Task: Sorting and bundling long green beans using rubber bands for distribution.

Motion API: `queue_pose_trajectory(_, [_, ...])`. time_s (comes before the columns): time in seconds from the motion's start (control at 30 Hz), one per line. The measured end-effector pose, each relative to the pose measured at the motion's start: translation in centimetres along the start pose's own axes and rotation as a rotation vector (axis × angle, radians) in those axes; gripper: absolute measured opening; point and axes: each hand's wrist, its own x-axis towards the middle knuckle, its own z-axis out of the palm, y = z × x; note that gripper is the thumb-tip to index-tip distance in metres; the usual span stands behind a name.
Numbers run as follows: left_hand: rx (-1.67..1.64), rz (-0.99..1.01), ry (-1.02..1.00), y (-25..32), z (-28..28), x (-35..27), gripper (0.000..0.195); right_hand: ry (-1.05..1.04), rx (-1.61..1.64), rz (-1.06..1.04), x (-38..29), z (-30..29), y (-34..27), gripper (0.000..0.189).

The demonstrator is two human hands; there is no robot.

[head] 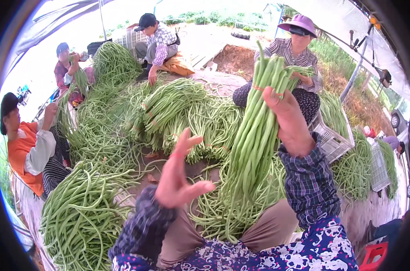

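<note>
My right hand grips a bundle of yardlong beans near its top and holds it up before me. An orange rubber band circles the bundle just under the evenly gathered ends, and the long beans hang down from there. To the left, my left hand is raised, empty, with fingers and thumb apart. What looks like a reddish band lies across its fingers, slightly blurred. Between my knees, under the hanging bundle, rests a loose heap of yardlong beans.
Banded bean bundles are stacked ahead. Large loose piles lie at left and beyond. Several people sit or squat around: one in an orange vest, another in a purple hat. White plastic crates and a red stool are at right.
</note>
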Motion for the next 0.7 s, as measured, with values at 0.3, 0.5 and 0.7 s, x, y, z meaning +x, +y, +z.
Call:
queue_pose_trajectory(0.3, [-1.086,-0.395,-0.383,-6.3,8.2,6.3,0.083,-0.067,0.027,0.261,2.4,1.1,3.8,0.052])
queue_pose_trajectory(0.5, [-0.993,-0.685,-0.142,-8.3,8.8,5.8,0.044,0.204,-0.209,0.039,-0.4,-0.2,9.3,0.048])
queue_pose_trajectory(0.7, [-0.897,-0.617,-0.126,-9.1,9.5,5.8,0.040,0.208,-0.554,0.084,-1.9,-1.6,12.1,0.040])
